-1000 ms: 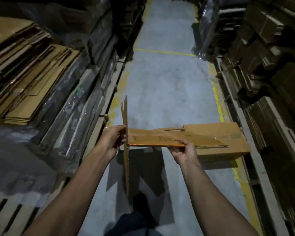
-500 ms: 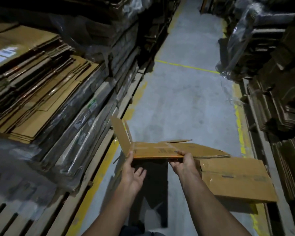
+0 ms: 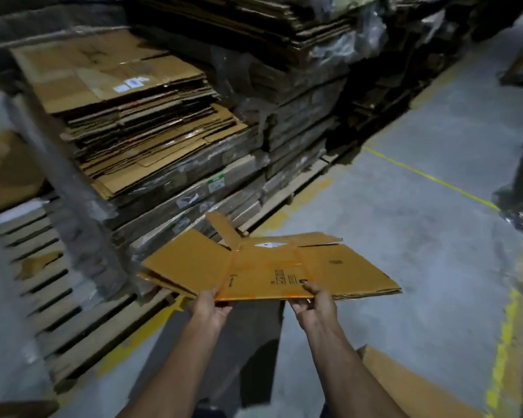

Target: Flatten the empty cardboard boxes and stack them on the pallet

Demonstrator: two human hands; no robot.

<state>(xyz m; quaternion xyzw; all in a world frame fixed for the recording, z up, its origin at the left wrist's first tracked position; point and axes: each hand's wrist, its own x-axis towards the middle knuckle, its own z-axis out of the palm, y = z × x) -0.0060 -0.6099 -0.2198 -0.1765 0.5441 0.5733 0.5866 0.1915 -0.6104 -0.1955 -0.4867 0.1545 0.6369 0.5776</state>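
Flattened box (image 3: 272,267) held roughly level, clear of floor. Left hand (image 3: 209,306) and right hand (image 3: 316,303) each clamp its near edge, thumbs on top, spaced apart to stop sag. Stack of flat cardboard (image 3: 139,116) lies ahead-left; likely drop pt.

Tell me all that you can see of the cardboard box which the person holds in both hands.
The cardboard box is flattened brown corrugated board, held almost level above the grey floor, beside the stack of flat boxes. Its flaps spread out at the left and far sides; one far flap stands up. The top face bears dark print, faint orange marks and a white label near the far edge. The left hand and the right hand grip its near edge. Nothing else touches it.
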